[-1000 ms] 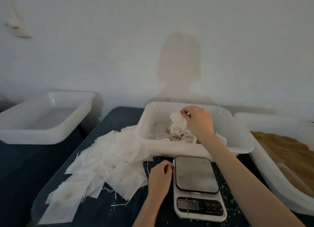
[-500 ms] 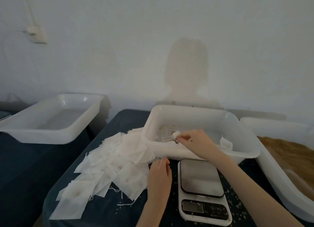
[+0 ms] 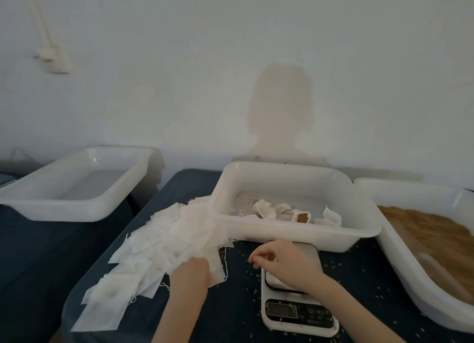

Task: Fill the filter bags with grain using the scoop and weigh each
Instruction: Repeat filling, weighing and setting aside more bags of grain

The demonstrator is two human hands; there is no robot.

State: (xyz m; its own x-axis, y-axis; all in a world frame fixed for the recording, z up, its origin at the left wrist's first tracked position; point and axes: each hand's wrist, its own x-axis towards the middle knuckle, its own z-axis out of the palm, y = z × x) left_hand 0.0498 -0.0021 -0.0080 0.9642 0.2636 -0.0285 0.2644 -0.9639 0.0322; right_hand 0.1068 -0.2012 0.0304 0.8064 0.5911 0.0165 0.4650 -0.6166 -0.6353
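Note:
A heap of empty white filter bags (image 3: 164,242) lies spread on the dark table at the left. My left hand (image 3: 191,272) rests on the near edge of that heap, fingers on a bag. My right hand (image 3: 284,261) hovers over the white scale (image 3: 295,309), fingers loosely curled and holding nothing. Behind the scale, a white tub (image 3: 295,233) holds several filled bags (image 3: 282,213), one showing brown grain. A larger tub at the right holds loose grain (image 3: 436,237). No scoop is visible.
An empty white tub (image 3: 77,183) stands at the far left on a lower surface. Spilled grains dot the dark table (image 3: 236,304) around the scale. A white wall rises close behind the tubs.
My right hand let go of the filled bag in the middle tub and drew back over the scale. My left hand moved left onto the heap of empty bags.

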